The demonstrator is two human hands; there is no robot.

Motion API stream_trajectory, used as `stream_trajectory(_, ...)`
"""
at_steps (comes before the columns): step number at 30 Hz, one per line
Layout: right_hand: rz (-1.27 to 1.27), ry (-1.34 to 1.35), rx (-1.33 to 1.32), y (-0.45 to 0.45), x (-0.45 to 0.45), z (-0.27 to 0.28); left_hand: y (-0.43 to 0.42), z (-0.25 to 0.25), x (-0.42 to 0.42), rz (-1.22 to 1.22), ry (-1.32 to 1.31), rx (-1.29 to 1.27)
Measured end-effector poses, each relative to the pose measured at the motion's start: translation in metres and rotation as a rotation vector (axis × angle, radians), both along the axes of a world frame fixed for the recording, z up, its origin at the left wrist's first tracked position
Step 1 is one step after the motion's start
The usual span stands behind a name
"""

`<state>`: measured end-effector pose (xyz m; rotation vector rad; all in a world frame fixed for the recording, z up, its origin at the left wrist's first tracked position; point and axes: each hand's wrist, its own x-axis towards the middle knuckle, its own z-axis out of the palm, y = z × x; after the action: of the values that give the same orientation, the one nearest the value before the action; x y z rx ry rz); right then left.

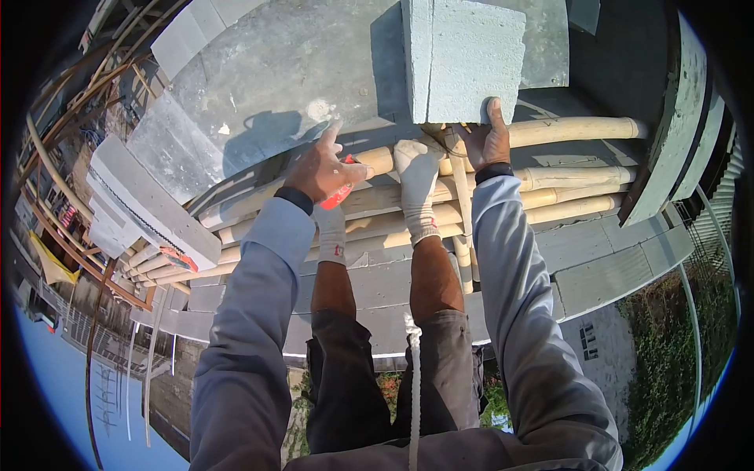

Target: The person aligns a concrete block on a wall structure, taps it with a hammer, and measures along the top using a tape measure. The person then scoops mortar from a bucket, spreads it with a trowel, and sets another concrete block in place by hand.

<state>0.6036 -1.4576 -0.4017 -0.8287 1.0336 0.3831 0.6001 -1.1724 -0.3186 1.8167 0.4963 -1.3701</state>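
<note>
My right hand [491, 144] grips the near lower corner of a pale aerated concrete block [467, 59], thumb on its face and fingers underneath. A dark line runs down the block near its left edge. To the left, my left hand [320, 169] is above the bamboo poles with its index finger and thumb stretched out. A red object [338, 196] shows under its palm, partly hidden by the hand; its kind is unclear. Both feet, in white socks [416, 177], are on or beside the bamboo poles [542, 179].
A grey panel [322, 71] spreads ahead, with a white patch on it. At left, a saw with a red handle [181, 259] lies along a pale block [157, 200]. Grey blocks [605, 271] form a ledge behind the poles; greenery [667, 345] shows beyond it. A white rope [414, 377] hangs in front of me.
</note>
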Motion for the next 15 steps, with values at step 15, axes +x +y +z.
stream_trajectory(15,-0.114,0.043,-0.072,-0.004,-0.019,0.046,-0.088,0.003,0.057,0.039,0.049,-0.185)
